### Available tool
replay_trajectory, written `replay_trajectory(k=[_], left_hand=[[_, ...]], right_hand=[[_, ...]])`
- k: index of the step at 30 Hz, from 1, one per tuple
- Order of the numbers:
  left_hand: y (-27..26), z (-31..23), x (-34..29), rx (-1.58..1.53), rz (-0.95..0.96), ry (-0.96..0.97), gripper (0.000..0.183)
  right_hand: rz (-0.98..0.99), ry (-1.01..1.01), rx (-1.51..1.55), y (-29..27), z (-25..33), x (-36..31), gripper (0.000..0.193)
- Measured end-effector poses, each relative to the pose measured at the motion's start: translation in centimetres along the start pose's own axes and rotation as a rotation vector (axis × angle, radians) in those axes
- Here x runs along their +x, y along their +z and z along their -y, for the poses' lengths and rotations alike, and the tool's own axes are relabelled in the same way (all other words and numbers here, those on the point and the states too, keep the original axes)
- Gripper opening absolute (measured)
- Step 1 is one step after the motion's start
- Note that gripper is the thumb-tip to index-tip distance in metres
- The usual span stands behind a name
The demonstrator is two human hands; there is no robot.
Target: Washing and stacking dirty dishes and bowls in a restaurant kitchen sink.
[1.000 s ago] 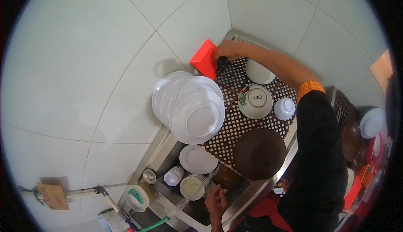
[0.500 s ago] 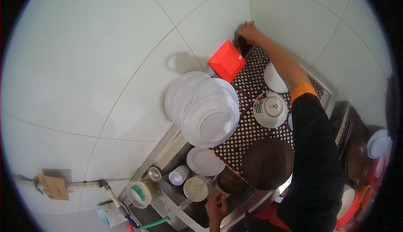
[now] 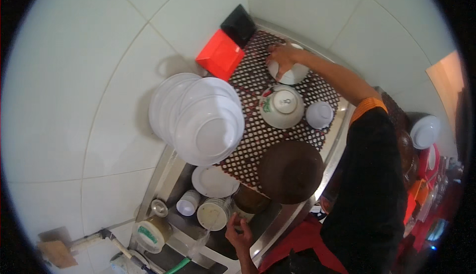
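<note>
Both hands are busy at opposite ends of the steel draining board. Right hand (image 3: 281,59) reaches far out, fingers spread and curved down over the top of a white round ceramic bowl (image 3: 292,71) that sits upside down on the black perforated mat with white dots (image 3: 258,135), near the wall corner; the palm covers part of the bowl, so its far rim is hidden. Being round, the bowl has no long axis to speak of; its base faces up. Left hand (image 3: 239,234) is low in the frame at the sink edge, fingers curled, but what it grips is too dark to make out.

Just beside the held bowl stands a larger white upturned bowl with a red and green pattern (image 3: 281,106), and a small white upturned cup (image 3: 319,114) lies next to that. A dark brown round lid (image 3: 290,171) rests on the near end of the mat. A tilted stack of white plates (image 3: 198,118) leans at the wall side. A red square plastic tray (image 3: 220,55) and a black square one (image 3: 239,25) stand against the tiles. In the sink lie a white plate (image 3: 214,181), a white cup (image 3: 187,203) and a bowl (image 3: 212,213).
</note>
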State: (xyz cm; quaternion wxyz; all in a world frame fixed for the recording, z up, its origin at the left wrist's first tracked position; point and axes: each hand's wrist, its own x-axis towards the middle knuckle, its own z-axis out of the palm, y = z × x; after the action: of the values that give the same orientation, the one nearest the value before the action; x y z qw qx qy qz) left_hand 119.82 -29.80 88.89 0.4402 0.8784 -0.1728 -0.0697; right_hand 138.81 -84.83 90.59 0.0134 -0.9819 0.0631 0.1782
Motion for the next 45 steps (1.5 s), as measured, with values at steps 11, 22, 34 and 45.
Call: replay_trajectory(k=[11, 22, 34, 45], left_hand=[[1.2, -1.0, -0.9, -0.039, 0.097, 0.078, 0.026], [2.3, -2.7, -0.9, -0.056, 0.143, 0.198, 0.020], [5.2, -8.6, 6.7, -0.144, 0.271, 0.487, 0.021], [18.9, -11.1, 22.7, -0.144, 0.318, 0.366, 0.046]], right_hand=[[0.082, 0.099, -0.253, 4.6, -3.5, -9.5, 0.075], [-0.545, 0.701, 0.789, 10.8, -7.8, -17.3, 0.113], [-0.845, 0.720, 0.428, 13.5, -2.3, -17.4, 0.106], [-0.785, 0.942, 0.904, 11.7, -5.3, -17.0, 0.099]])
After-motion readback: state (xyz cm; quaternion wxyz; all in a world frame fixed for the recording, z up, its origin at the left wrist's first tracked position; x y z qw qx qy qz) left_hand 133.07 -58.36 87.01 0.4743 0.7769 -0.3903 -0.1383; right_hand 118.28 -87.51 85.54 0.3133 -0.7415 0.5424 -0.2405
